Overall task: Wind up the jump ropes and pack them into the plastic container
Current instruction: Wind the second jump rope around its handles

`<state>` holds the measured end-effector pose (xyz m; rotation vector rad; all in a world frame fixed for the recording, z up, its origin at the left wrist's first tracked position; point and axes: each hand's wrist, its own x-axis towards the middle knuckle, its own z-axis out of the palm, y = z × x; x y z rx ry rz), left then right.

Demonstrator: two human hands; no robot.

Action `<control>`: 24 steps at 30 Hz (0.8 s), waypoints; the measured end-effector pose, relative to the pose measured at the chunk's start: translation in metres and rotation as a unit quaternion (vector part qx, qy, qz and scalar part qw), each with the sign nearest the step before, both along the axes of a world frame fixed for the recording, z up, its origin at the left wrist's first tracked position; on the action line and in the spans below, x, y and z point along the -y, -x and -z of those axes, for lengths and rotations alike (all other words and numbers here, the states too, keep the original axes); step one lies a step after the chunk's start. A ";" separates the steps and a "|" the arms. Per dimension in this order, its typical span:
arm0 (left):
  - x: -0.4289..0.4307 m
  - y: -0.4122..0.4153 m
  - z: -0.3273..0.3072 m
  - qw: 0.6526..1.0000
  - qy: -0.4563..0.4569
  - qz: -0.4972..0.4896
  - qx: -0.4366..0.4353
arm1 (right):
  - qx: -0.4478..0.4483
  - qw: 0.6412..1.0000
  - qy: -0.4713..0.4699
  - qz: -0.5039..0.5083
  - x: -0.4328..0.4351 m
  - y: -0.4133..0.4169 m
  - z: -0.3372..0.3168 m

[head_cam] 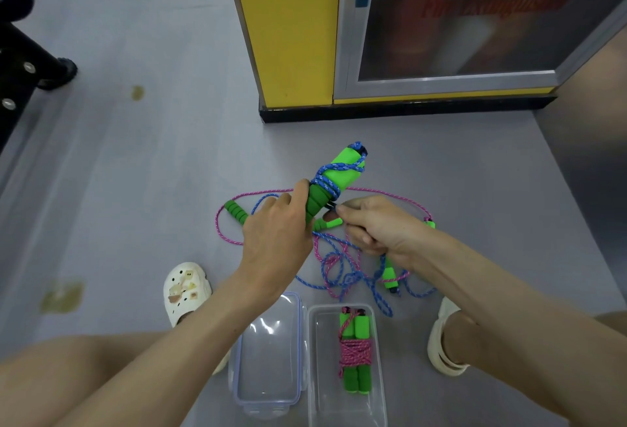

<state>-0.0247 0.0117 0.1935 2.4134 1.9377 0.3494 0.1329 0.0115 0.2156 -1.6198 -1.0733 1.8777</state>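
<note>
Head view. Nearest, the open plastic container (325, 379) on the floor holds one wound pink rope (355, 352), with its lid (268, 352) beside it. Beyond, the left hand (274, 236) fingers grip the paired green handles (344, 177), and the right hand (376, 226) fingers pinch the blue cord (339, 166). Best practice is probably taut, adjacent turns. The loose pink rope (217, 226) crosses the blue slack and may snag. A yellow cabinet (288, 19) stands behind.

A clear, glossy plastic container (325, 392) and its lid (268, 358) catch the light at six o'clock on a smooth, matt grey floor (152, 172). The jump-rope handles (339, 172) are matt green foam; the blue rope (342, 277) and pink rope (224, 233) are braided cord. At one o'clock, a cabinet's brushed-metal frame (441, 82) surrounds reflective glass (475, 19).
</note>
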 end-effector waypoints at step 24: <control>0.005 -0.005 0.001 0.965 0.207 0.056 0.152 | 0.047 0.992 0.011 0.119 -0.008 -0.004 0.005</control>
